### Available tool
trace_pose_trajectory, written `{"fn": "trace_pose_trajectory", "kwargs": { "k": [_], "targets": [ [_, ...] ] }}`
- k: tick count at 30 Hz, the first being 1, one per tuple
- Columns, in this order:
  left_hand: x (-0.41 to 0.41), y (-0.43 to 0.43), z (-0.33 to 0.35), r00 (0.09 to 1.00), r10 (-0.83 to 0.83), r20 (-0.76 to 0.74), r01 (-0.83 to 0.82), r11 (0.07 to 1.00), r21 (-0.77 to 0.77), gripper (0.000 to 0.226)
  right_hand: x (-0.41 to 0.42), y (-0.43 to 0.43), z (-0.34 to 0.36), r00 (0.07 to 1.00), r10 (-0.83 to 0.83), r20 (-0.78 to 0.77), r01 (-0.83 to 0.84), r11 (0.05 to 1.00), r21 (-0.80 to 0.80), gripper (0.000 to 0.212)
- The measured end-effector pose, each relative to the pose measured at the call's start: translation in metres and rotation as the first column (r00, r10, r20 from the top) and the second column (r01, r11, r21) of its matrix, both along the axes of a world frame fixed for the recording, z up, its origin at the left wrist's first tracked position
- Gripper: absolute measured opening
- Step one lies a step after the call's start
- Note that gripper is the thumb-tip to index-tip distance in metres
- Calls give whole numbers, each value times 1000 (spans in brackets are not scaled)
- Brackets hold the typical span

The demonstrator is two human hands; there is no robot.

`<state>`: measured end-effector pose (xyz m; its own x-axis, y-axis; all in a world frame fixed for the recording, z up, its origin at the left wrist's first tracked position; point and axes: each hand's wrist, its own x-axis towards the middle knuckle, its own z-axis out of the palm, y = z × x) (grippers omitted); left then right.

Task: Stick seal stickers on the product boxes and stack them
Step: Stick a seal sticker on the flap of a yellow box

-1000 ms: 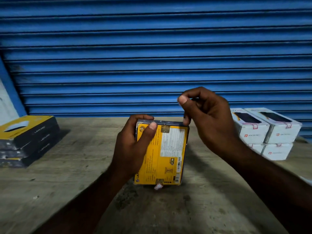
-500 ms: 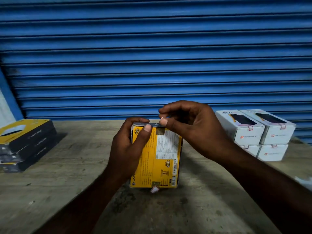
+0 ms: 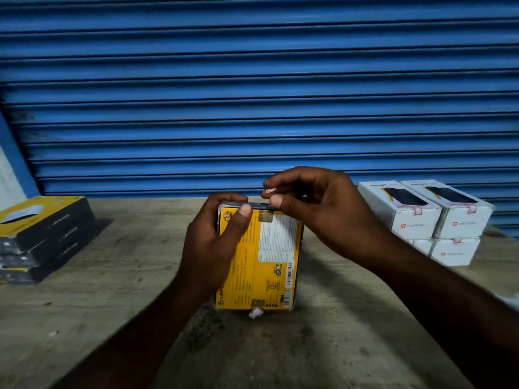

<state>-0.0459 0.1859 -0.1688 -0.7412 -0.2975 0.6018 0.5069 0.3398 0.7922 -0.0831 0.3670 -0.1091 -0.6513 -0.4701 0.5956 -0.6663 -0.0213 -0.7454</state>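
Note:
A yellow and black product box stands on end at the middle of the wooden table. My left hand grips its left side, thumb across the top corner. My right hand hovers at the box's top edge with a small red and white seal sticker stuck to a fingertip, thumb touching the edge. Another seal sticker hangs loose from the bottom edge of the box. A gold seal patch sits near the top.
A stack of yellow and black boxes lies at the left. White boxes with red seals are stacked two high at the right. A blue roller shutter closes off the back of the table.
My right hand came down from above the box's right corner to its top edge, and the sticker on its fingertip has come into view. The left hand kept its grip on the box.

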Motion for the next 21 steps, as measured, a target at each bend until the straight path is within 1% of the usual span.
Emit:
{"fn": "trace_pose_trajectory", "kwargs": {
  "k": [2, 5, 7, 9, 11, 13, 16, 19, 21],
  "targets": [
    [0, -1, -1, 1000, -2, 3, 2, 1000, -4, 41, 2, 0, 1, 1000, 17, 14, -17, 1000, -3, 16],
    [-1, -1, -2, 1000, 5, 3, -5, 1000, -18, 41, 4, -1, 1, 996, 45, 76, -37, 994, -103, 14],
    [-1, -1, -1, 1000, 4, -1, -4, 1000, -16, 40, 3, -2, 1, 991, 47, 127, -30, 991, -133, 17],
    [-1, -1, -1, 1000, 7, -6, -7, 1000, -22, 38, 3, -1, 2, 988, 25, 152, -11, 996, -90, 21],
    [-1, -2, -1, 1000, 17, -7, -17, 999, -37, 33, 2, 0, 4, 986, 15, 165, -7, 999, -54, 16],
    [-1, -2, -1, 1000, 26, -7, -26, 999, -41, 29, 2, 0, 4, 981, 42, 192, -31, 998, -56, 11],
    [0, -2, -1, 999, 41, -6, -41, 998, -40, 34, 1, 0, 4, 978, 63, 197, -56, 998, -37, 9],
    [0, -2, -1, 999, 44, -4, -44, 998, -34, 35, 1, 1, 5, 980, 34, 196, -42, 999, 34, 8],
    [-1, -2, -1, 999, 43, 0, -43, 999, -28, 35, 1, 2, 4, 983, 4, 184, -25, 993, 112, 7]
  ]
}}
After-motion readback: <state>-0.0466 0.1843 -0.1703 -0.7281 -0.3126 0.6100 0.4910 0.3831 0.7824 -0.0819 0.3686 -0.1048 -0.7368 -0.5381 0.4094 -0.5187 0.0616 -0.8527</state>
